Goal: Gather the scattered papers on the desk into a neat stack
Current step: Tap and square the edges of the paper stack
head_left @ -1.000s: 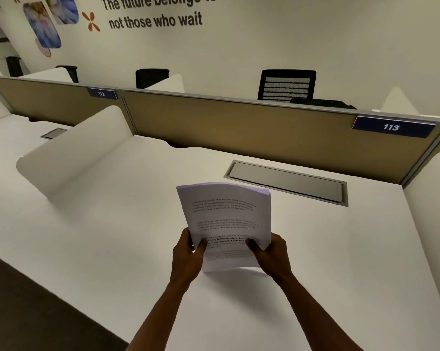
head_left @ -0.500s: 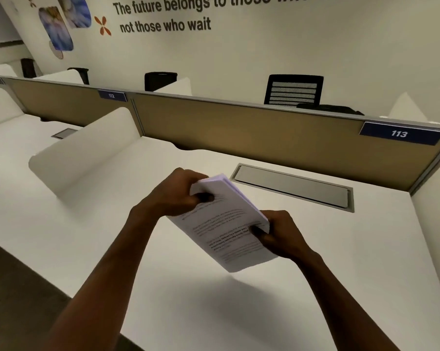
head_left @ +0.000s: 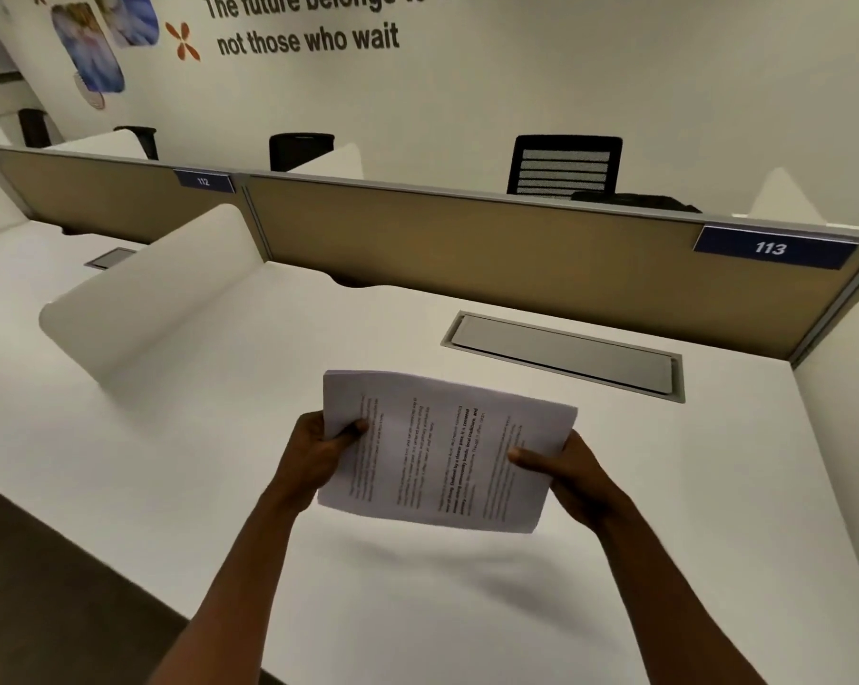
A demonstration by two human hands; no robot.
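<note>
Stack of papers (head_left: 442, 452) now landscape, long edge running left to right, text lines reading sideways. A second ago held portrait by the bottom edge; half a second ago mid-turn, tilted on a diagonal with the left hand up at the top corner. So: rotated a quarter turn, grip shifted from bottom edge to the two short ends.

Meaning for the task, as judgement: no loose sheets visible anywhere on the desk (head_left: 220, 437), so gathering looks finished. Now in the squaring phase, likely turned to tap the long edge down and align that side. Edges look mostly flush, slight fanning at the top-left corner; too blurred to say more.

Left hand (head_left: 314, 452): closed on the left end of the stack, thumb on top near the upper-left corner, fingers wrapped underneath and out of sight. Firm pinch, not a flat palm.

Right hand (head_left: 571, 474): closed on the right end, thumb lying across the top sheet, fingers under the stack and hidden. Same pinch.

Stack held in the air above the desk, well clear of the surface, shadow cast below it. Sits in front of the grey cable hatch (head_left: 563, 355), not touching it. Slight sag across the middle between the two grips.

Risk: sheets sliding out of register if either pinch loosens before the tap.
</note>
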